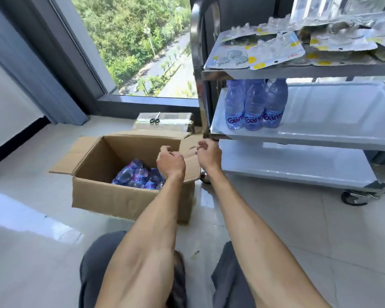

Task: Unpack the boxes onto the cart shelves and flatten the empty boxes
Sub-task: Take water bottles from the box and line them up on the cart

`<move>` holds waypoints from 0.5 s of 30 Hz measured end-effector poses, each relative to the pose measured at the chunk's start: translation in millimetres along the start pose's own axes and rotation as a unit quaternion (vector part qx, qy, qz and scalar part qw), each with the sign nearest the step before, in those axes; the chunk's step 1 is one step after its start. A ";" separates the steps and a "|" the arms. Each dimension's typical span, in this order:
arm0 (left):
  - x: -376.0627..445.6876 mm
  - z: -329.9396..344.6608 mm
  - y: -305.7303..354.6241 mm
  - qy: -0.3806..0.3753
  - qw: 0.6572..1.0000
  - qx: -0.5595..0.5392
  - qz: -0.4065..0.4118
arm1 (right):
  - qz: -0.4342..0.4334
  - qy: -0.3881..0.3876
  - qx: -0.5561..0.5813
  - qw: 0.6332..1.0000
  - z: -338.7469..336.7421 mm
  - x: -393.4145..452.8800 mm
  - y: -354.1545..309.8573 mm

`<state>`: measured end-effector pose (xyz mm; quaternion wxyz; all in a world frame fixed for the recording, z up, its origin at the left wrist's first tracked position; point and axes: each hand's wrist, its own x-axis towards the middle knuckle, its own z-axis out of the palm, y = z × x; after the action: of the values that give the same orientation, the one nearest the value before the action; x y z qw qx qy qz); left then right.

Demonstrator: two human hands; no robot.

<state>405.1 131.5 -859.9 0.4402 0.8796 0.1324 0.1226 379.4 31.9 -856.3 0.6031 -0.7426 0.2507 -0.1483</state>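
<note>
Both forearms reach out: left hand (170,162) and right hand (209,152), loosely curled and empty, hover above the open cardboard box (111,196) of water bottles (138,174).

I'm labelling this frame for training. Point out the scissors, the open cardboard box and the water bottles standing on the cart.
scissors (154,119): head view, on the handles.
open cardboard box (111,200): head view, on its front wall.
water bottles (254,107): head view, on the middle bottle's body.
</note>
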 end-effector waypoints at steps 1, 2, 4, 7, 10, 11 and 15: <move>12.3 -10.9 -11.4 0.000 1.000 0.013 -0.021 | 0.006 -0.030 -0.006 1.000 20.9 -1.2 -4.9; 23.4 -20.7 -21.6 0.000 0.999 0.023 -0.041 | 0.014 -0.059 -0.015 0.998 40.7 -2.2 -8.5; 47.9 -36.5 -44.5 -0.003 0.996 0.040 -0.084 | 0.029 -0.129 -0.045 0.990 82.6 -4.7 -11.2; 84.2 -45.8 -74.1 -0.017 0.988 0.070 -0.138 | 0.067 -0.191 -0.080 0.976 138.4 -0.3 -2.2; 118.2 -41.2 -101.2 -0.035 0.978 0.106 -0.174 | 0.150 -0.174 -0.102 0.968 185.0 9.6 21.5; 128.9 -35.1 -111.2 -0.040 0.975 0.113 -0.186 | 0.180 -0.169 -0.107 0.963 199.5 14.1 31.5; 161.5 1.7 -142.3 -0.067 0.959 0.130 -0.241 | 0.273 -0.158 -0.113 0.942 244.6 33.2 71.4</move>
<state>538.8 267.5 -959.7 0.3460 0.8775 0.3259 -0.0643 521.0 204.0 -984.2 0.5644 -0.7228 0.3605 0.1703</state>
